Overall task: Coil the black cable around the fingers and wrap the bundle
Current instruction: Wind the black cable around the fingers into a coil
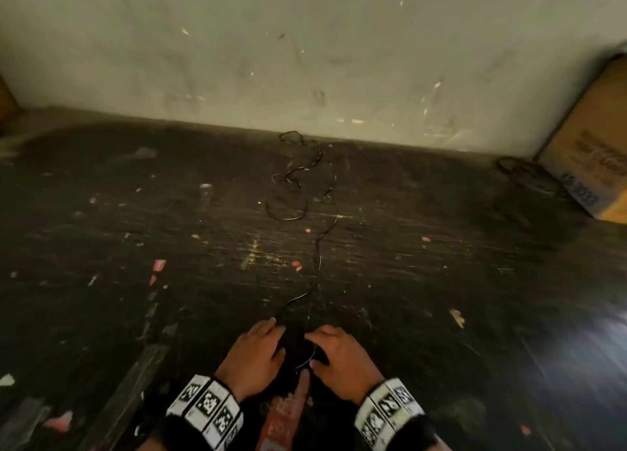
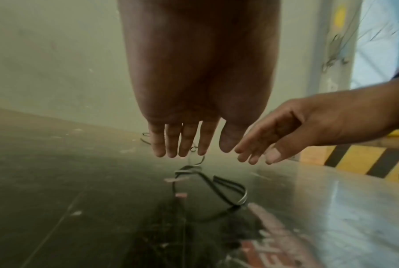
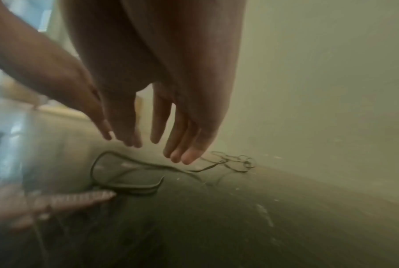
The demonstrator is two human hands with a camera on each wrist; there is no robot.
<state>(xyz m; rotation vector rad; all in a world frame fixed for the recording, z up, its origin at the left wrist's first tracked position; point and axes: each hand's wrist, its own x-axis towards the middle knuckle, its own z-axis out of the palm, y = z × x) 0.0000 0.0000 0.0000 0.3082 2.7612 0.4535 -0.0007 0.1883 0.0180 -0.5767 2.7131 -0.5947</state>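
A thin black cable point(image 1: 319, 247) snakes loosely across the dark scuffed floor from a tangle near the wall down to my hands. Its near end makes a loop point(image 2: 228, 192) on the floor just below my fingers, the same loop point(image 3: 129, 174) showing in the right wrist view. My left hand point(image 1: 258, 352) hovers over the loop's left side with straight fingers point(image 2: 178, 145), holding nothing. My right hand point(image 1: 339, 352) hovers on the loop's right side, fingers point(image 3: 182, 145) extended and slightly spread, empty too. Neither hand touches the cable in the wrist views.
A pale stained wall point(image 1: 305, 60) closes the far side. A cardboard box point(image 1: 590, 145) leans at the far right with another dark cable pile point(image 1: 522, 175) beside it. A red printed strip point(image 1: 285, 416) lies on the floor between my wrists. Small paper scraps dot the floor.
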